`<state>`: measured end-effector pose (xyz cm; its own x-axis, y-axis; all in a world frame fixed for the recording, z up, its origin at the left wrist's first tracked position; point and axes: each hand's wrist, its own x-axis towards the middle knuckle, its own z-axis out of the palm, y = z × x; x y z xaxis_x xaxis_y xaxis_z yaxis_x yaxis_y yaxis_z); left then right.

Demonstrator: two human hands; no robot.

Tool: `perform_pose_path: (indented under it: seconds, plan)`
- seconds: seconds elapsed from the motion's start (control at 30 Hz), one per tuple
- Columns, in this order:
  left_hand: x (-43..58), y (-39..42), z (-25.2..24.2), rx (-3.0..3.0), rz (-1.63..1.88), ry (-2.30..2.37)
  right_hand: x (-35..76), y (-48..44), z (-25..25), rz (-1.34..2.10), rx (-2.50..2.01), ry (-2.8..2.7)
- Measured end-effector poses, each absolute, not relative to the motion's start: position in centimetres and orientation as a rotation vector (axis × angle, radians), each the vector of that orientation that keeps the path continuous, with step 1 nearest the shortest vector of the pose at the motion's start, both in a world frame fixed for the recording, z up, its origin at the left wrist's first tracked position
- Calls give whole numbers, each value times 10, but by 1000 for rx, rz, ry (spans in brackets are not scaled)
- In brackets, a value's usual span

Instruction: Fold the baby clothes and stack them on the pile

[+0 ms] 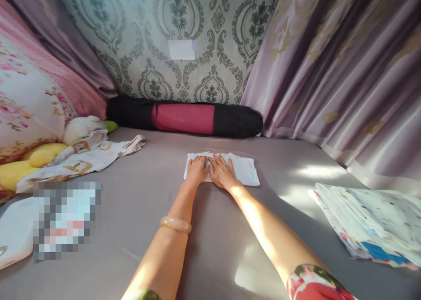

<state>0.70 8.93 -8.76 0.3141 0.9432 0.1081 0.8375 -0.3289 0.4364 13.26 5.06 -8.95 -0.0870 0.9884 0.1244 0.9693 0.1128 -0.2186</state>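
Note:
A folded white cloth (246,170) lies flat on the grey sheet in front of me, its layered far edge slightly uneven. My left hand (197,169) rests palm down on its left part, fingers laid on the fabric and pointing away from me. Right beside it, my right hand (222,170) presses on the middle of the cloth with its fingers spread. The two hands are almost touching, and neither grips the fabric. Whether the cloth is a garment or a plain piece of fabric, I cannot tell.
A stack of folded patterned cloths (378,223) lies at the right. A long black and red bag (184,117) lies along the wall. At the left are a printed cloth (95,153), a yellow plush toy (42,157), a white case (19,230) and a blurred-out item (70,219).

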Motion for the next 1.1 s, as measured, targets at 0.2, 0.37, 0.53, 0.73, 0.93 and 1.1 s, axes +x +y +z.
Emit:
perform_pose_path:
  seconds: [0.2,0.37,0.53,0.73,0.93,1.1]
  plan:
    - [8,86,-85,2307,454,1603,152,49,-72,358,-1881,-2139]
    - [11,83,-86,2324,412,1607,179,45,-69,215,-1935,-2154]
    - [14,83,-88,2351,349,1619,189,43,-90,99,-1910,-2214]
    - [13,83,-87,2361,327,1612,186,44,-94,94,-1898,-2200]
    - [12,83,-88,2366,320,1602,197,46,-78,368,-1932,-2176]
    - [13,85,-90,2352,346,1601,216,41,-77,253,-2053,-2137]
